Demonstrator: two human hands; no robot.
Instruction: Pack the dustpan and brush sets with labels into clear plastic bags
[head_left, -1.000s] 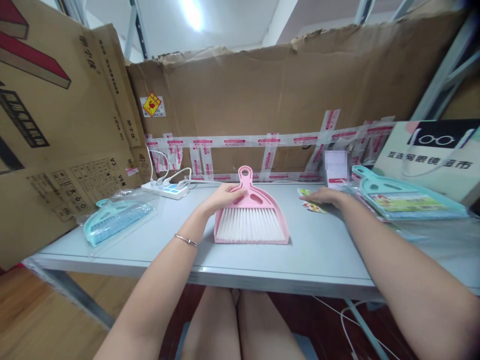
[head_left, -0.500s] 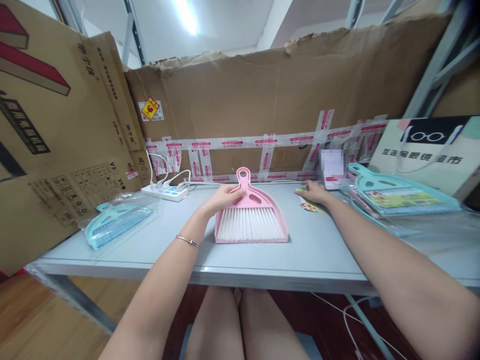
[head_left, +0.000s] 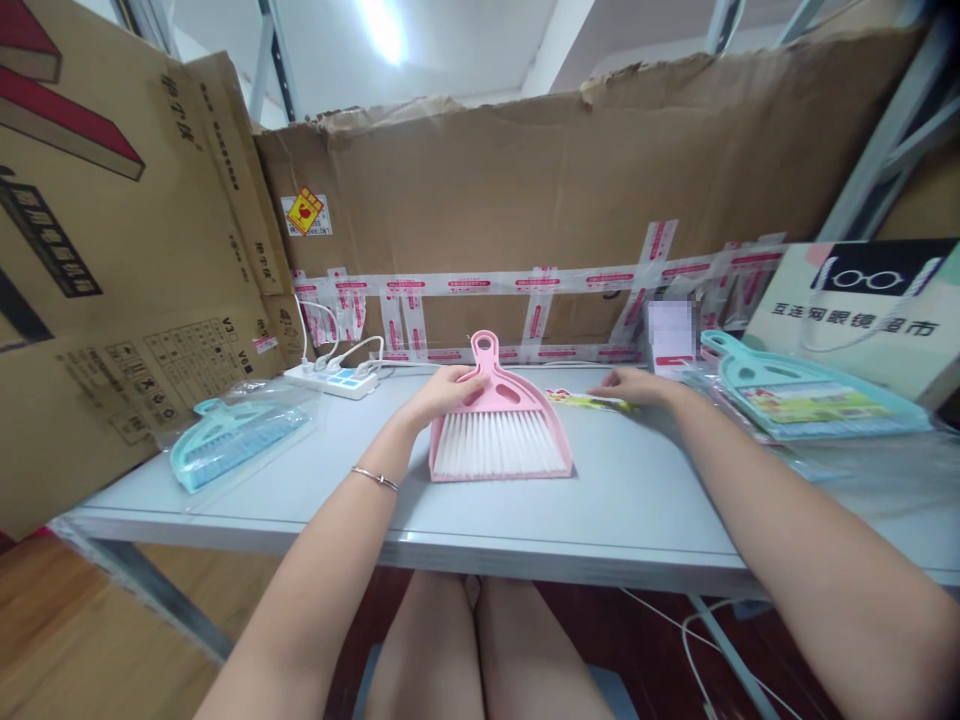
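Observation:
A pink dustpan (head_left: pixel 561 440) and a pink brush with white bristles (head_left: pixel 499 445) are nested together at the middle of the table, handles pointing away from me. My left hand (head_left: pixel 448 392) grips them near the base of the handle, thumb lying over the front. To the right, my right hand (head_left: pixel 630 385) pinches a colourful printed card (head_left: pixel 592 401), which is seen almost edge-on and reaches toward the dustpan. Part of the card is hidden behind the fingers.
A bagged turquoise dustpan set (head_left: pixel 236 440) lies at the left, another turquoise set (head_left: pixel 817 390) at the right. A white power strip (head_left: pixel 334 380), a phone-like object (head_left: pixel 673 335) and a glasses-printed box (head_left: pixel 862 305) stand toward the back. Cardboard (head_left: pixel 465 200) walls the rear.
My right hand has lifted the card off the tabletop and tilted it, so it extends leftward toward the dustpan. My left hand keeps its hold on the pink set.

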